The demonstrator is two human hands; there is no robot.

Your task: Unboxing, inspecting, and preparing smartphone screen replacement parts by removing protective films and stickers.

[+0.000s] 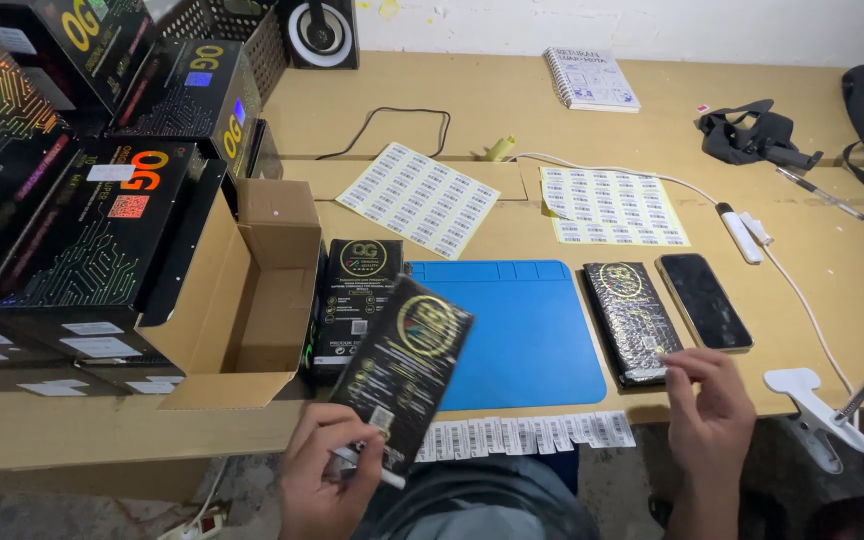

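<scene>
Two hands, two flat black packets, at a wooden desk edge.
Left hand (324,470): closed around the lower end of a tilted black packet (404,368), lifted above a strip of barcode labels (527,434). Right hand (709,408): fingertips pinched on the near corner of a second black packet (632,320), lying flat between a blue mat (527,330) to its left and a dark phone (703,300) just beyond the fingers.
</scene>
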